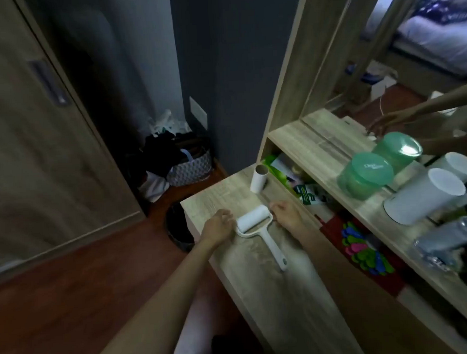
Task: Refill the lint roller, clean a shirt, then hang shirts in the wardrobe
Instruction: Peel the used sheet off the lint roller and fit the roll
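A white lint roller lies on the wooden dresser top, its roll end pointing away from me and its handle toward me. My left hand rests at the left end of the white roll, fingers curled against it. My right hand touches the right end of the roll at the frame. An empty cardboard core stands upright farther back on the dresser top. The wardrobe door at the left is closed. No shirt shows clearly.
A mirror and a shelf with a green lidded jar and a white container stand at the right. An open compartment below holds packets and colourful clips. A basket of clothes and a black bin sit on the floor.
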The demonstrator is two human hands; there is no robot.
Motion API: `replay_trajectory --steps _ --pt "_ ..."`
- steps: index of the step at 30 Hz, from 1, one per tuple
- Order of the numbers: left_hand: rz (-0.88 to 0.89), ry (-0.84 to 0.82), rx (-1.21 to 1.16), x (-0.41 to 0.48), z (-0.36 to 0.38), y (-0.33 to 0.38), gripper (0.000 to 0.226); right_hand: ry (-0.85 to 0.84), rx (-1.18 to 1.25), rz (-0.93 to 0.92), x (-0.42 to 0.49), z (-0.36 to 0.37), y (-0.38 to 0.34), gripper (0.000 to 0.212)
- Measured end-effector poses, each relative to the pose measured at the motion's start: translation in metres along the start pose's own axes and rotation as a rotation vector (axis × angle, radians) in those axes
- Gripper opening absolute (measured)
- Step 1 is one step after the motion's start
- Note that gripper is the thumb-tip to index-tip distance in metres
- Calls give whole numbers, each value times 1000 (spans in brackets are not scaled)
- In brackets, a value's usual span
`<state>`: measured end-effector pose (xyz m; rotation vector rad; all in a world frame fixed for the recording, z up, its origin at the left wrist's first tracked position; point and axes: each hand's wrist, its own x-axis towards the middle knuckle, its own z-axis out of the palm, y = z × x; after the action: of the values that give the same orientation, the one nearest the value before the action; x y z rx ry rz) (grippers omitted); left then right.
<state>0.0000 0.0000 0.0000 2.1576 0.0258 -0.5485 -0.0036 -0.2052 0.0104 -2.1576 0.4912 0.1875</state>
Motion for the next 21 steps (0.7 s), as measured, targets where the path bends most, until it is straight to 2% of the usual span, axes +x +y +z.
replay_trajectory --steps 3,6,9,12,13,17,19,21 --pt "-30 -44 5 4 7 -2 38 -68 49 91 6 8 5 26" --pt "-120 -74 -207 6 9 -1 34 -117 112 170 8 11 9 27" --pt "-156 -126 -373 8 8 0 8 -160 203 177 10 9 13 26" --pt "-183 -203 -476 7 6 0 9 -165 310 160 11 5 11 24" --pt "-189 -239 -499 7 4 0 19 -171 346 139 11 3 9 24" --pt "-102 -334 -528 12 -4 5 41 -243 450 -10 5 -10 -8 30" --pt "-26 -313 -505 15 -8 14 42 -253 446 -82 1 -16 -22 28" --pt "95 -243 -370 18 -12 24 40 -249 394 -140 -1 -21 -33 28"
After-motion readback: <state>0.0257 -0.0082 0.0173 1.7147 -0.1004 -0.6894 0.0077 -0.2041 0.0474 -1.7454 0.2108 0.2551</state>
